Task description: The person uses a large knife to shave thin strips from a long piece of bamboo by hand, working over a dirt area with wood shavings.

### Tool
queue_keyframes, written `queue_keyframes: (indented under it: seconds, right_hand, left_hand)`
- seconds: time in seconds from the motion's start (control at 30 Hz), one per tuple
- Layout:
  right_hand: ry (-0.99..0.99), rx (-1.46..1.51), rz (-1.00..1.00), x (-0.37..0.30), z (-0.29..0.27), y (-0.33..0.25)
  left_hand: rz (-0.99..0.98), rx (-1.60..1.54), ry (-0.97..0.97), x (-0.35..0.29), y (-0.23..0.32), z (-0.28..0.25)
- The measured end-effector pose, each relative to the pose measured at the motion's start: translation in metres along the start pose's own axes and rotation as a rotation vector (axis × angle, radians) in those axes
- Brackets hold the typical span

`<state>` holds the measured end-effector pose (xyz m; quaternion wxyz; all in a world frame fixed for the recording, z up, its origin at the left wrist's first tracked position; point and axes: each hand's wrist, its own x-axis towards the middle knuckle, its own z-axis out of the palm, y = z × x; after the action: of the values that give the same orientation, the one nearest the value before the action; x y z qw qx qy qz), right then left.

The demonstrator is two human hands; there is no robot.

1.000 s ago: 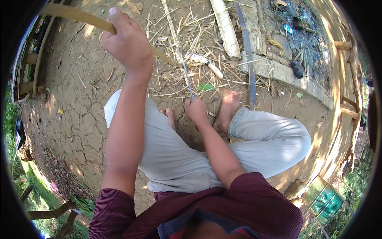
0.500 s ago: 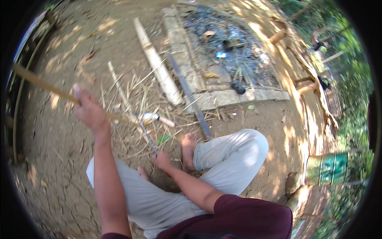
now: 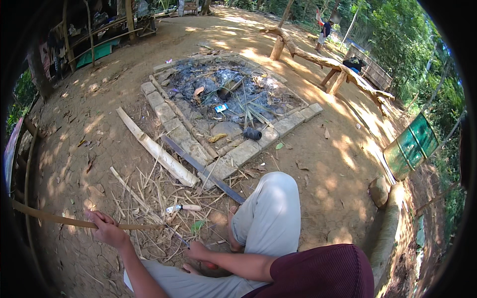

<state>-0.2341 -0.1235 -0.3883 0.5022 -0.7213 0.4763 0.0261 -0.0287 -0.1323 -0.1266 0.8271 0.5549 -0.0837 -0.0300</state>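
My left hand (image 3: 108, 229) is closed around a long, narrow bamboo strip (image 3: 54, 217), which reaches out past the left edge and inward to the right. In my right hand (image 3: 198, 251), low between my bent legs, is a knife; its thin blade (image 3: 179, 237) points up and left and meets the strip's inner end. Whether the blade cuts into the strip I cannot tell. The knife's handle is hidden in my fingers. Under the strip lie pale bamboo shavings (image 3: 154, 196), a thin stick (image 3: 131, 191) and a short tool with a light wooden handle (image 3: 190, 207).
A split bamboo length (image 3: 154, 149) and a long flat metal bar or blade (image 3: 203, 169) lie ahead, beside a brick-edged ash pit (image 3: 170, 126). A log bench (image 3: 318, 60) and a green drum (image 3: 411, 146) stand to the right. A person (image 3: 325, 32) is far off.
The view has tilted up and turned, showing more of the yard. The bamboo strip now lies nearly level across the picture, where it sloped before. Both hands keep their holds.
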Motion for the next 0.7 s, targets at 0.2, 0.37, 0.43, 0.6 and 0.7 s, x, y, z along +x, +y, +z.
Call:
queue_keyframes:
  seconds: [0.2,0.37,0.43,0.6,0.7]
  right_hand:
    - [0.066,0.008,-0.089,-0.003,0.026,0.022]
    - [-0.157,-0.102,-0.19,0.01,0.025,0.043]
    - [-0.036,-0.034,-0.152,-0.001,0.026,0.048]
    - [0.082,0.045,-0.097,-0.01,0.012,0.037]
    - [0.059,0.088,-0.15,-0.033,-0.02,-0.011]
  left_hand:
    - [0.044,0.056,0.019,-0.008,0.009,-0.005]
    - [0.054,0.069,0.008,-0.003,-0.003,-0.005]
    - [0.044,0.103,0.055,-0.002,0.0,-0.004]
    - [0.033,0.116,0.07,0.001,-0.002,0.003]
    - [0.082,0.123,0.068,0.006,-0.004,0.002]
